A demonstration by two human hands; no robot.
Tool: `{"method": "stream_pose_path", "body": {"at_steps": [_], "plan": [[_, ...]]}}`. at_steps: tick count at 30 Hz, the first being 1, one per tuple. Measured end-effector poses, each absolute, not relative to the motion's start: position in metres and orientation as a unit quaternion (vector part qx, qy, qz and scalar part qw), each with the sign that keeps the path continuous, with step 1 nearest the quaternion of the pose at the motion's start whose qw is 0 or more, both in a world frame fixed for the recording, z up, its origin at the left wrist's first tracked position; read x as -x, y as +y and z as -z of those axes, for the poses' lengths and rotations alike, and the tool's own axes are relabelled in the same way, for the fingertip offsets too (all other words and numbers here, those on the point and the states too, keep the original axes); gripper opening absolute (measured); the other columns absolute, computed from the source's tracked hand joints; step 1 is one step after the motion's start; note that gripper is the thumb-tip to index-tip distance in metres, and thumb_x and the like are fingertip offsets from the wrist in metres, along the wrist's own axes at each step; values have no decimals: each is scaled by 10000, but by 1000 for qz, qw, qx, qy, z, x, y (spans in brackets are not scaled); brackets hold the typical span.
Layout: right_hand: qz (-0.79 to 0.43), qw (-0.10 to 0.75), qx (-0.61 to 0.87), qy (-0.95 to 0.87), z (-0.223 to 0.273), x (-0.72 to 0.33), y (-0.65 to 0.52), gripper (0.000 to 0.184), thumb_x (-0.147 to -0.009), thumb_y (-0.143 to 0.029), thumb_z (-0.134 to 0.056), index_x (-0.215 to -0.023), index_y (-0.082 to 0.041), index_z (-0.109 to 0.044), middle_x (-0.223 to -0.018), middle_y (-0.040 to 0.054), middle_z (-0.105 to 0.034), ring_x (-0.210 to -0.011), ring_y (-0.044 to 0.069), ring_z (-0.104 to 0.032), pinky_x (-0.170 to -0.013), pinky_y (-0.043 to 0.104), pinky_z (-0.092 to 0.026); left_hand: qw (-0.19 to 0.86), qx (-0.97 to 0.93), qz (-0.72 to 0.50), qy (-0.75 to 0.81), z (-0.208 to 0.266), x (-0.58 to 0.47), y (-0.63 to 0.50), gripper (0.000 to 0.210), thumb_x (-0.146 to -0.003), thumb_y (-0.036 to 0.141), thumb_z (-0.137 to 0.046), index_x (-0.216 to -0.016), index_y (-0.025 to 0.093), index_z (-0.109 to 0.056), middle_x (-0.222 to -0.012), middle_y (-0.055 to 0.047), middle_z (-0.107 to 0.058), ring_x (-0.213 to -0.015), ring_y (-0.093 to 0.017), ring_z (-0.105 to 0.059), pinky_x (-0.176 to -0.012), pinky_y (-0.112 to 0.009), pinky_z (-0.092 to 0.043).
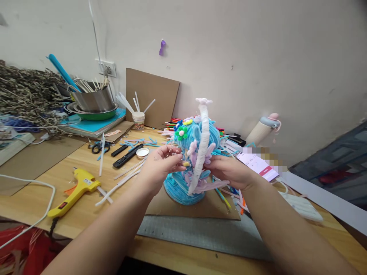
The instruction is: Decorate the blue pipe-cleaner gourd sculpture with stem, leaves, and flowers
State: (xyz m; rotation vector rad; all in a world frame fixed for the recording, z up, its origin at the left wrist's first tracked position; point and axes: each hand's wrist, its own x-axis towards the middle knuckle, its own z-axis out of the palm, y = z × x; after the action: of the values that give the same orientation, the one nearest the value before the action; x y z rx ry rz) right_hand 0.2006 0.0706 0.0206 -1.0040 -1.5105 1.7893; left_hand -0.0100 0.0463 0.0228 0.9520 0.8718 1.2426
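Observation:
A light-blue pipe-cleaner craft [183, 191] stands upright, with a round base and a domed top bearing small flowers. A thick white curved stem [203, 143] rises along its front, topped by a pale flower. Lilac pipe-cleaner pieces [210, 187] sit around its middle. My left hand [160, 166] is at the craft's left side, thumb and fingers pinched together; small clear bits show by its fingers. A small yellowish piece [186, 164] lies by those fingertips. My right hand [233, 170] grips the craft's right side near the lilac parts, its fingertips partly hidden.
A yellow glue gun [74, 191] lies at left, near scissors [99, 147], a black cutter [127, 156] and a white lid [142, 153]. Cardboard [177, 210] and a grey mat [200, 233] lie underneath. At right are a phone [258, 166] and a bottle [262, 128].

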Motion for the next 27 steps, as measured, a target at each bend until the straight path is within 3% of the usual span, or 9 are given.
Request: {"method": "stream_pose_path", "body": {"at_steps": [3, 8, 11, 17, 23, 27], "plan": [[-678, 289, 375, -562, -23, -199, 71, 245, -744, -334, -711, -936, -183, -732, -984, 58, -729, -986, 228, -639, -953, 399, -431, 579, -457, -548, 394, -21, 10, 48, 264, -626, 255, -759, -775, 151, -567, -725, 5, -599, -618, -103, -588, -513, -214, -494], [-692, 292, 366, -549, -23, -197, 72, 219, -751, -323, -706, -924, -190, -726, -937, 42, -733, -907, 200, -657, -929, 376, -448, 552, -482, -546, 407, -21, 7, 51, 238, -645, 271, -741, -749, 157, -559, -578, 43, -546, -458, -66, -500, -392, -170, -330], [-696, 292, 368, -543, -22, -196, 72, 208, -756, -321, -695, -911, -186, -725, -907, 49, -731, -899, 199, -653, -903, 365, -459, 552, -481, -546, 408, -22, 6, 50, 238, -651, 267, -735, -751, 161, -547, -554, 48, -547, -423, -69, -497, -390, -180, -354], [-702, 303, 368, -529, -21, -193, 73, 205, -727, -302, -708, -888, -176, -703, -904, 45, -710, -870, 186, -628, -848, 339, -460, 589, -438, -560, 383, -25, 4, 42, 297, -612, 255, -764, -735, 157, -511, -651, 46, -542, -523, -90, -592, -503, -230, -526], [-712, 306, 361, -518, -20, -191, 75, 221, -694, -307, -738, -857, -167, -689, -870, 36, -684, -826, 172, -610, -819, 324, -454, 596, -437, -552, 386, -21, 4, 36, 291, -630, 275, -754, -751, 160, -516, -673, 34, -557, -560, -105, -600, -507, -246, -539], [-705, 318, 369, -516, -19, -191, 76, 223, -676, -312, -756, -842, -177, -696, -841, 26, -683, -778, 156, -602, -775, 303, -458, 561, -462, -551, 410, -18, 5, 38, 283, -624, 301, -759, -744, 160, -545, -672, 18, -559, -579, -115, -569, -424, -203, -456]]}}
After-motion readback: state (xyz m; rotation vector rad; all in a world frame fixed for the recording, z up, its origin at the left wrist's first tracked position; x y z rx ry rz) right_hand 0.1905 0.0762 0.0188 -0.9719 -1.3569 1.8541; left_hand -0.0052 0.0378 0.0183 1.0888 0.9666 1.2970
